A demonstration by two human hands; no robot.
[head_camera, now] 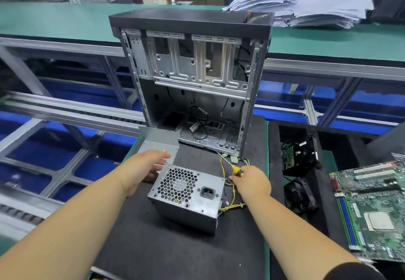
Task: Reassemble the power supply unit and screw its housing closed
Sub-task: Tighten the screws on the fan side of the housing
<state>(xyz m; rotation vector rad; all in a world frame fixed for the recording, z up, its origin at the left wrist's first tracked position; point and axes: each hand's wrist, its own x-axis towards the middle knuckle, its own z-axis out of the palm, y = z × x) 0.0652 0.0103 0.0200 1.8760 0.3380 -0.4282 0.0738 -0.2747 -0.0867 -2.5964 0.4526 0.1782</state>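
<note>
The grey power supply unit (188, 194) sits on the black mat, its honeycomb fan grille and mains socket facing me. Its grey sheet-metal cover (160, 142) lies behind it to the left. My left hand (144, 170) reaches over the unit's far left corner, fingers extended, between the unit and the cover. My right hand (252, 181) grips a yellow-handled screwdriver (235, 168) at the unit's right side, shaft pointing up and left. Yellow and black cables (230, 198) spill from the unit under that hand.
An open, empty computer case (192, 78) stands upright behind the unit. A black foam tray on the right holds a small board (289, 154) and a dark part; a green motherboard (372, 209) lies at the far right. Paper stacks (306, 5) sit on the green bench behind.
</note>
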